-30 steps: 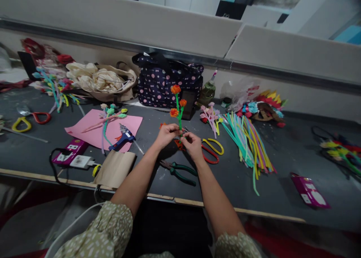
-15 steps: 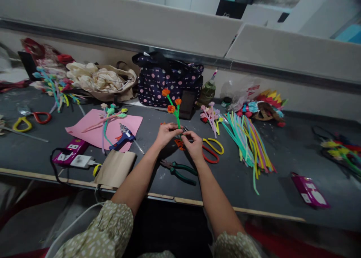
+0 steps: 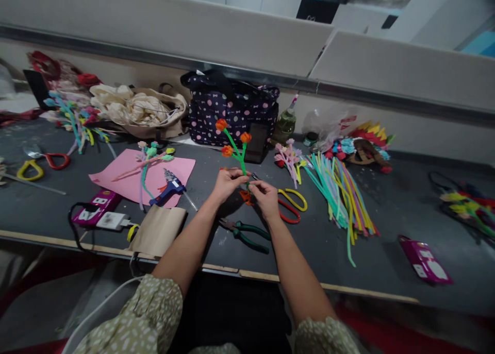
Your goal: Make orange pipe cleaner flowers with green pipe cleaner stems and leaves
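Observation:
Both hands meet on a pipe-cleaner flower (image 3: 243,163) with a green branching stem and three orange blooms, held upright over the table. My left hand (image 3: 229,184) pinches the stem from the left. Lower on it, my right hand (image 3: 264,196) closes thumb and fingers round the stem's bottom part. Orange pipe-cleaner pieces (image 3: 246,197) show beneath the hands, partly hidden. Pliers with green handles (image 3: 247,234) lie between my forearms. Scissors with red and yellow handles (image 3: 291,205) rest just right of my right hand.
To the left lie a blue glue gun (image 3: 170,188), pink paper (image 3: 127,168), a brown pad (image 3: 158,231) and a purple power strip (image 3: 96,207). On the right is a bundle of coloured pipe cleaners (image 3: 342,199). A polka-dot bag (image 3: 232,106) and a green bottle (image 3: 285,127) stand behind.
The flower's left blooms have shifted left and its branches are spread wider, with a slight turn of the stem. Both hands stay in nearly the same place.

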`<state>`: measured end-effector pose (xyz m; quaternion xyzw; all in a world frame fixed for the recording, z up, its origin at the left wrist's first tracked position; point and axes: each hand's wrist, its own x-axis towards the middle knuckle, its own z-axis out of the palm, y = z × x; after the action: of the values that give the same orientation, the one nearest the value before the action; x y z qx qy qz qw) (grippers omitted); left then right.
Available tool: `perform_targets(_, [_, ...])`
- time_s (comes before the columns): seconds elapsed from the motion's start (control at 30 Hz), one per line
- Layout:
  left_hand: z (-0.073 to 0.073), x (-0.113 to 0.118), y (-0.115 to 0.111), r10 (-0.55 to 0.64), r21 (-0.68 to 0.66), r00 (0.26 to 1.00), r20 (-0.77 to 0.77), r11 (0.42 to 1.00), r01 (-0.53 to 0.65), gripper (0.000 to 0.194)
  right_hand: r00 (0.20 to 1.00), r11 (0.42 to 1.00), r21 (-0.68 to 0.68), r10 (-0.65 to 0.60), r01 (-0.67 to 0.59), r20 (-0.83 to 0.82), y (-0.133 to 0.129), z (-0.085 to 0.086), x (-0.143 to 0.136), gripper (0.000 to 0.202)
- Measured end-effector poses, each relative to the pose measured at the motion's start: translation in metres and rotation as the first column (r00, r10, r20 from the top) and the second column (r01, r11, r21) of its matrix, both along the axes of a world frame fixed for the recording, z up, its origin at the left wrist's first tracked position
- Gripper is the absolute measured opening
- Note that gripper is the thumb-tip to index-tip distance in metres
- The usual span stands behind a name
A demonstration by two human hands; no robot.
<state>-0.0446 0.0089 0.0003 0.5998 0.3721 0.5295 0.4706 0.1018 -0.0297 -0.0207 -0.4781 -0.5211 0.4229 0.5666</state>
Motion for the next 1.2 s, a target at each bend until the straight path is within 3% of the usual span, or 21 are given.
perform_targets(0.27, [0.002, -0.002, -0.002, -0.026, 0.043, 0.999, -0.037, 0.999, 0.027, 0.02, 0.995, 0.995, -0.078, 0.048, -0.055, -0.082, -0.004, 0.009, -0.002, 0.023])
perform_targets(0.47, [0.005, 0.002, -0.003, -0.019, 0.085, 1.0, -0.007, 0.996, 0.02, 0.017, 0.997, 0.998, -0.045, 0.033, -0.036, -0.07, -0.003, 0.005, -0.003, 0.022])
perform_targets(0.63, [0.008, 0.008, -0.004, 0.024, 0.167, 1.0, -0.011, 0.986, -0.022, 0.019, 0.982, 0.986, 0.123, -0.132, 0.116, 0.131, -0.005, 0.002, -0.004, 0.017])
perform_targets(0.8, [0.006, 0.011, -0.005, 0.071, 0.197, 0.996, -0.062, 0.979, -0.058, 0.026, 0.882, 0.934, 0.302, -0.297, 0.189, 0.366, -0.009, 0.002, -0.004, 0.012])
perform_targets(1.2, [0.005, 0.012, -0.006, 0.05, 0.099, 0.999, -0.013, 0.994, -0.049, 0.03, 0.877, 0.941, 0.293, -0.279, 0.169, 0.392, -0.009, 0.006, -0.003, 0.014])
